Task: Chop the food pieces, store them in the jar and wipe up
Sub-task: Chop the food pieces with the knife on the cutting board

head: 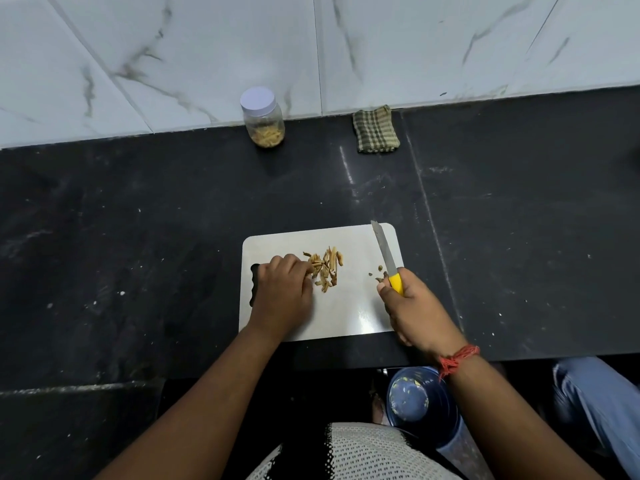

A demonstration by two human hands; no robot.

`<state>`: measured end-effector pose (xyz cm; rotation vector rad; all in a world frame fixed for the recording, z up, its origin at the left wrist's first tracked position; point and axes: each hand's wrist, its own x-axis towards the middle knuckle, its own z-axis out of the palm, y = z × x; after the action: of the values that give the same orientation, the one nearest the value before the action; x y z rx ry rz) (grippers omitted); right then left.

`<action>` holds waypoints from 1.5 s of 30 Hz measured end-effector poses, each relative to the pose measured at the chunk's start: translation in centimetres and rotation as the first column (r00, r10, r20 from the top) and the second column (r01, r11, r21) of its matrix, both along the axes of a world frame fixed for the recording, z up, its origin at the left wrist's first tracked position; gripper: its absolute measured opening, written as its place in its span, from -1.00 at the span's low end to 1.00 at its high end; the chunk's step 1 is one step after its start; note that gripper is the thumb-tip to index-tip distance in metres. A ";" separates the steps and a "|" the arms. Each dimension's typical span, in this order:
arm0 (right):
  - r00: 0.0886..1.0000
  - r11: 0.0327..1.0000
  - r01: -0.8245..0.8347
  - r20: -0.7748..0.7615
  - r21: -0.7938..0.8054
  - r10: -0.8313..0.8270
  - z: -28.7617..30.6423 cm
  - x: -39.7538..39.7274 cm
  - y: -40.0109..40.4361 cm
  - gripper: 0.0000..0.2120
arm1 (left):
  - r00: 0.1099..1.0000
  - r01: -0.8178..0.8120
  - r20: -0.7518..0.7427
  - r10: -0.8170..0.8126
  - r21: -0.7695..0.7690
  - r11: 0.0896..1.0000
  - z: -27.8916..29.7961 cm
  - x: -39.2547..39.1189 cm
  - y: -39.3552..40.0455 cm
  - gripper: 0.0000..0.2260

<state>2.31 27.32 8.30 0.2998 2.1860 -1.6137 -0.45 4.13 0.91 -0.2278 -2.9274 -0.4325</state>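
**Chopping on the board**

A white board (346,313) lies on the dark table (138,237). The left hand (282,292) rests on the board, its fingers curled against a small heap of pale food pieces (325,268) at the board's middle. The right hand (415,313) has its grip closed round the yellow handle of a knife (388,261), blade pointing away over the board's right side. Dark scraps (379,273) lie just beside the blade. At the wall stand a lidded jar (263,117), partly filled, and near it a folded checked cloth (375,129).
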 end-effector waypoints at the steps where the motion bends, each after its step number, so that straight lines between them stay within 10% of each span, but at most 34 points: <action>1: 1.000 1.000 -0.003 0.001 -0.002 0.003 0.0 0.0 0.0 -0.81 | 1.000 0.002 -0.004 -0.002 -0.018 1.000 -0.1 0.1 -0.1 -0.81; 16: 1.000 1.000 -0.023 0.002 -0.006 0.023 0.4 0.0 -0.6 -0.80 | 0.992 -0.027 0.119 0.049 -0.183 0.983 0.8 -0.9 1.0 -0.82; 21: 1.000 1.000 0.000 0.005 -0.001 0.000 0.6 0.1 -0.1 -0.80 | 0.994 -0.092 0.061 0.093 -0.012 0.996 1.0 -0.6 1.8 -0.79; 33: 0.992 0.992 0.125 -0.016 0.025 -0.125 0.9 0.7 2.5 -0.79 | 0.964 0.235 0.134 -0.228 -0.040 0.971 0.7 -3.6 9.1 -0.81; 45: 0.998 0.998 -0.064 0.023 0.002 0.064 -0.3 0.2 -1.8 -0.79 | 0.988 -0.155 0.022 0.153 0.086 0.984 -0.5 2.0 -1.8 -0.87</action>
<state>2.50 25.55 8.01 0.2453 2.1591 -1.5656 1.58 2.30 0.39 0.0138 -2.9044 -0.5387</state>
